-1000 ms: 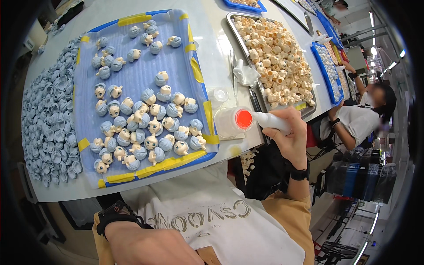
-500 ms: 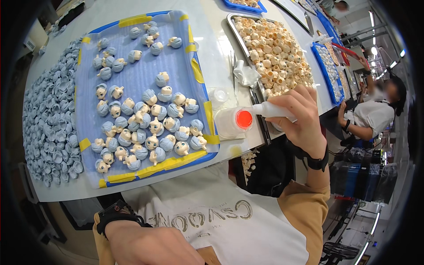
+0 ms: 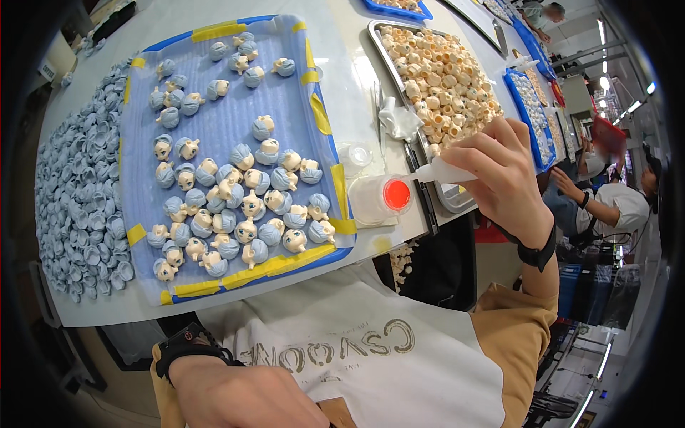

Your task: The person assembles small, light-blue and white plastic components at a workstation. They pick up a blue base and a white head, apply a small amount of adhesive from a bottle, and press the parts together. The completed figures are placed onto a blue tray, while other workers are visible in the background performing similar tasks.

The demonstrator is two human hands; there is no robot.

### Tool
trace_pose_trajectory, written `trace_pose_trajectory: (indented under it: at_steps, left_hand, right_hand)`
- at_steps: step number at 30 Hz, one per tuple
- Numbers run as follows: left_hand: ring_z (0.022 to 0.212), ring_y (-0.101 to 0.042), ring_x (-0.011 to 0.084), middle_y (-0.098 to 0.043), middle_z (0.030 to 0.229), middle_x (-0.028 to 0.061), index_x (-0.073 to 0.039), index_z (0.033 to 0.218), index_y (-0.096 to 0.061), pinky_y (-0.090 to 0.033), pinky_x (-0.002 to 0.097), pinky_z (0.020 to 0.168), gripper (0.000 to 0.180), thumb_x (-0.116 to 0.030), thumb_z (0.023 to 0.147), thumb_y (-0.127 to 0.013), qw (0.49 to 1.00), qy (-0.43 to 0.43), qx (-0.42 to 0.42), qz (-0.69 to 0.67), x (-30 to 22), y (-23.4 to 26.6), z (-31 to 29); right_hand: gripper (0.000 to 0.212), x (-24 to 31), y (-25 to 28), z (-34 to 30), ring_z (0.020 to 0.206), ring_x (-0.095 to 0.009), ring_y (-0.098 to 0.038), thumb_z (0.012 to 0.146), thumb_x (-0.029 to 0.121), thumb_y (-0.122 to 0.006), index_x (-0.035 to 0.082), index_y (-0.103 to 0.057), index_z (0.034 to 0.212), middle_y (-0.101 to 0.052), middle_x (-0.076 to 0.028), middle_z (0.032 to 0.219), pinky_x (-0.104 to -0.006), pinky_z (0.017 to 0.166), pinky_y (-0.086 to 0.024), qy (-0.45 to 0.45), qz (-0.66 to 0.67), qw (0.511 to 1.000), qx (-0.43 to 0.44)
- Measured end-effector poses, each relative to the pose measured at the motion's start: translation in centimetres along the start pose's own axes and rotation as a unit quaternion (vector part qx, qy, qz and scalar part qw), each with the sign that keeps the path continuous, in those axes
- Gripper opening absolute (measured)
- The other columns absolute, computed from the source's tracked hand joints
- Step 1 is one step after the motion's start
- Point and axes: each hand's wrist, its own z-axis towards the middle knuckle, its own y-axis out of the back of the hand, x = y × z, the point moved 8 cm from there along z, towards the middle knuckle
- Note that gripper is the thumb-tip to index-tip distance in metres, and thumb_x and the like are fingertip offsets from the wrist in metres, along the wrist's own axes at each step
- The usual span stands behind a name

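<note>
My right hand [image 3: 503, 182] grips a white squeeze bottle [image 3: 444, 171], fingers wrapped round it. The bottle lies almost level, its thin nozzle pointing left at the rim of a translucent jar [image 3: 367, 200]; whether they touch I cannot tell. An orange-red round surface [image 3: 397, 194] shows on the jar's right side. Low in the picture is the back of my left hand [image 3: 246, 396], its fingers cut off by the lower edge. Left of the jar, many small doll heads [image 3: 252, 205] with pale blue hair lie on a blue tray lined with bluish sheet [image 3: 214, 128] and edged with yellow tape.
Pale blue hair pieces [image 3: 78, 192] are heaped at the left. A metal tray [image 3: 376, 36] of cream face pieces [image 3: 446, 78] stands at the back right. Between the trays lie crumpled white material [image 3: 399, 120] and dark slim tools [image 3: 425, 196]. A co-worker [image 3: 614, 203] is at the right.
My right hand has shifted right, and the bottle has tilted, its hand end slightly higher. The co-worker at the right has moved, with a red object lower now. My left hand has barely moved.
</note>
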Motion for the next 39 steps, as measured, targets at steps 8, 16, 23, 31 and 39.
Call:
trace_pose_trajectory:
  at_steps: [8, 16, 23, 31, 39]
  left_hand:
    - [0.040, -0.042, 0.0131, -0.047, 0.049, 0.0020, 0.003, 0.085, -0.068, -0.027, 0.0270, 0.038, 0.019, -0.011, 0.074, -0.075, 1.000, 0.009, 0.004, 0.002, 0.3, 0.0, 0.1]
    - [0.039, -0.042, 0.0126, -0.047, 0.049, 0.0012, 0.003, 0.086, -0.069, -0.027, 0.0271, 0.037, 0.020, -0.012, 0.075, -0.075, 1.000, 0.011, -0.002, -0.001, 0.4, -0.1, 0.0]
    - [0.039, -0.042, 0.0125, -0.048, 0.050, 0.0015, 0.004, 0.085, -0.068, -0.027, 0.0270, 0.037, 0.020, -0.013, 0.075, -0.075, 1.000, 0.007, -0.002, 0.005, 0.4, -0.1, -0.1]
    - [0.039, -0.042, 0.0125, -0.049, 0.049, 0.0017, 0.004, 0.085, -0.069, -0.027, 0.0268, 0.037, 0.021, -0.013, 0.074, -0.075, 1.000, 0.011, -0.004, 0.010, 0.4, -0.1, -0.3]
    - [0.039, -0.041, 0.0122, -0.049, 0.049, 0.0016, 0.004, 0.084, -0.069, -0.027, 0.0267, 0.038, 0.021, -0.013, 0.074, -0.075, 1.000, 0.016, -0.004, 0.016, 0.4, -0.1, -0.4]
  right_hand:
    - [0.028, 0.7, 0.4, -1.5, 0.076, -0.020, -0.048, 0.060, 0.006, -0.065, 0.013, -0.060, 0.087, -0.053, 0.002, 0.078, -0.0350, 0.080, -0.034, -0.014, -0.026, 1.000, -0.006]
    - [0.030, 1.8, 0.9, -2.6, 0.074, -0.019, -0.048, 0.059, 0.006, -0.066, 0.012, -0.060, 0.088, -0.053, 0.002, 0.080, -0.0345, 0.079, -0.035, -0.035, -0.035, 0.998, -0.023]
    - [0.033, 1.9, 0.8, -3.0, 0.074, -0.021, -0.047, 0.059, 0.009, -0.069, 0.012, -0.061, 0.091, -0.053, 0.001, 0.080, -0.0349, 0.078, -0.035, -0.049, -0.025, 0.998, -0.025]
    - [0.032, 2.3, 0.8, -3.3, 0.075, -0.021, -0.048, 0.061, 0.010, -0.071, 0.010, -0.061, 0.091, -0.053, -0.001, 0.080, -0.0350, 0.075, -0.035, -0.062, -0.008, 0.998, -0.025]
    - [0.032, 1.6, 0.4, -3.4, 0.073, -0.024, -0.049, 0.062, 0.010, -0.072, 0.008, -0.061, 0.091, -0.053, -0.003, 0.076, -0.0353, 0.071, -0.036, -0.081, 0.021, 0.996, -0.043]
